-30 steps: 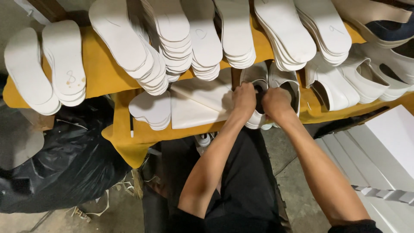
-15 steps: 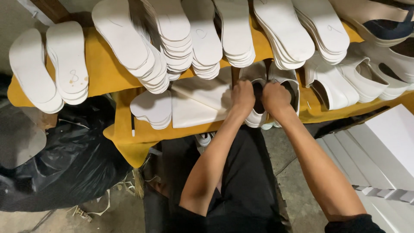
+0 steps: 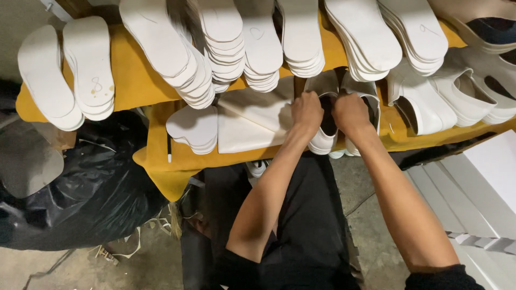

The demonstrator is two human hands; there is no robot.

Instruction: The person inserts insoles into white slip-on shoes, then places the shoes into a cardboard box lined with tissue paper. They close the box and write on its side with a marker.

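Observation:
My left hand [image 3: 306, 111] and my right hand [image 3: 350, 111] are both closed on a white slip-on shoe [image 3: 324, 140] that rests at the front edge of the yellow-covered table [image 3: 137, 86]. The left fingers curl over the shoe's dark opening. A second white shoe [image 3: 370, 103] lies right beside it, partly under my right hand. What the fingers do inside the shoe is hidden.
Stacks of white insoles [image 3: 226, 37] fill the table's back half. A small insole pile [image 3: 193, 129] and white sheets [image 3: 252, 121] lie left of my hands, more white shoes [image 3: 430, 102] to the right. A black plastic bag [image 3: 80, 188] sits lower left, white boxes [image 3: 484, 177] lower right.
Both hands stay on the same shoe with only a slight shift of the fingers. The view has barely moved.

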